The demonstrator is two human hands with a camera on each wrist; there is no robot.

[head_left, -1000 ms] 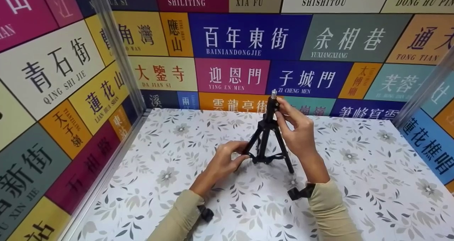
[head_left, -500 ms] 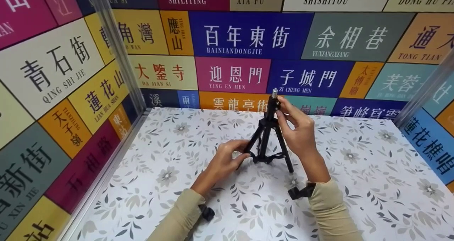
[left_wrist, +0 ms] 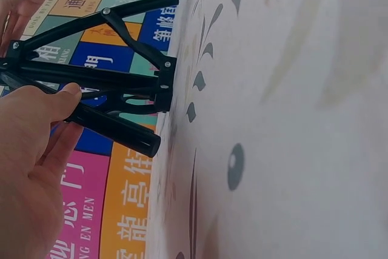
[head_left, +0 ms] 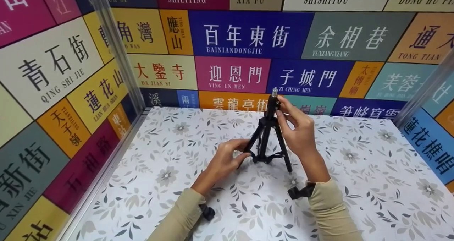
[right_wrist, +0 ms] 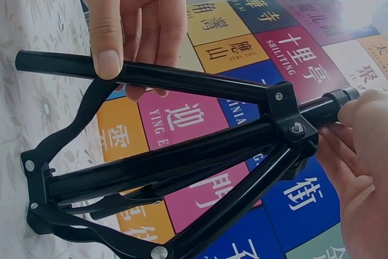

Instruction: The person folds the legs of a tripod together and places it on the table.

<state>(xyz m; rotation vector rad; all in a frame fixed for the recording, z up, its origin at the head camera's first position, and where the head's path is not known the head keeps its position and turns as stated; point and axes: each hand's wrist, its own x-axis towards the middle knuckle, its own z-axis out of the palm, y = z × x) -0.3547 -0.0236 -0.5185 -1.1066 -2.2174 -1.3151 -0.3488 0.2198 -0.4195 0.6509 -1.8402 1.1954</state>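
A small black tripod [head_left: 263, 141] stands with its legs spread on the table, a silver screw tip at its top. My left hand [head_left: 227, 157] pinches one tripod leg between thumb and fingers; the right wrist view shows that thumb pressing the leg [right_wrist: 200, 81] beside a brace joint. Higher up, my right hand [head_left: 299, 127] grips the neck below the screw tip, thumb and fingers about it. In the left wrist view the lower brace hub [left_wrist: 163, 84] hangs at the foot of the centre column. Part of the gripped neck is hidden by the right fingers.
A white table [head_left: 170, 205] with a grey leaf and flower print lies beneath. Walls of coloured sign panels [head_left: 248, 35] rise behind and at both sides, with a metal corner post [head_left: 122, 53] at the left. Black wrist straps [head_left: 301, 191] sit at the sleeves.
The tripod's right-hand leg has drawn slightly inward. Both hands keep their hold on the tripod and have hardly moved.
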